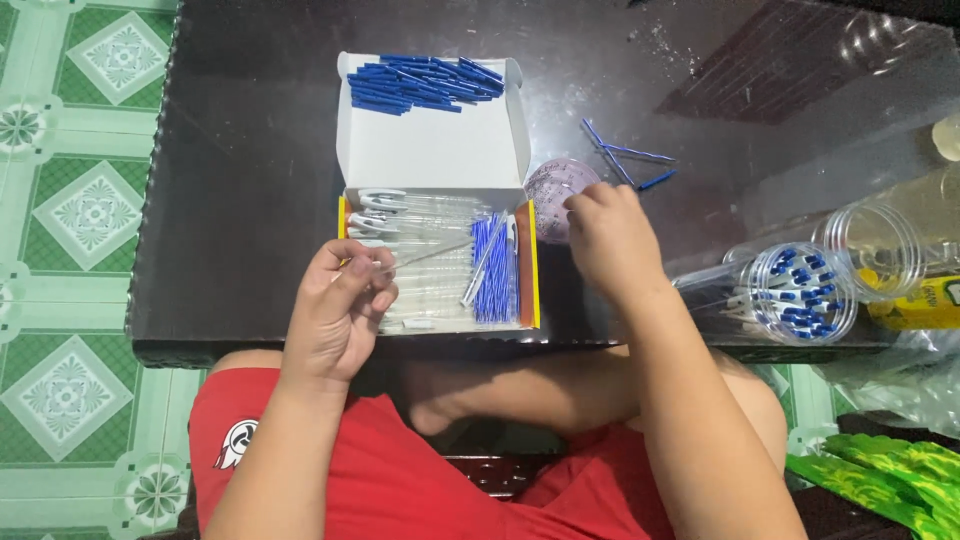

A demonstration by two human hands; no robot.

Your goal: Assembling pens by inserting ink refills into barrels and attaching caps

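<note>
You are sitting at the dark glossy table [250,200], and your left hand [340,300] is pinching one clear plastic pen barrel [425,255] between thumb and fingertips, its grip clamped on the near end while the barrel is pointing toward 2 o'clock across the open white cardboard box [430,150]. The box is lying straight ahead at 12 o'clock; more clear barrels are filling its near tray, a bundle of thin blue refill tubes [493,270] is lying along the tray's right side, and a heap of blue pen parts [420,83] is resting in the raised lid.

Your right hand [605,235] is reaching at 1 o'clock, fingertips drawn together over a small round translucent dish [550,195]; I cannot tell whether they are gripping anything. A few loose blue tubes [625,160] are lying beyond it, and a clear plastic jar of blue-capped pieces [800,290] is lying on its side at 3 o'clock.

In my judgement the risks are these: the barrel is being held only at its end, so a nudge against the tray wall could twist it loose; your right forearm is passing near the tipped jar and could roll it off the table edge.
</note>
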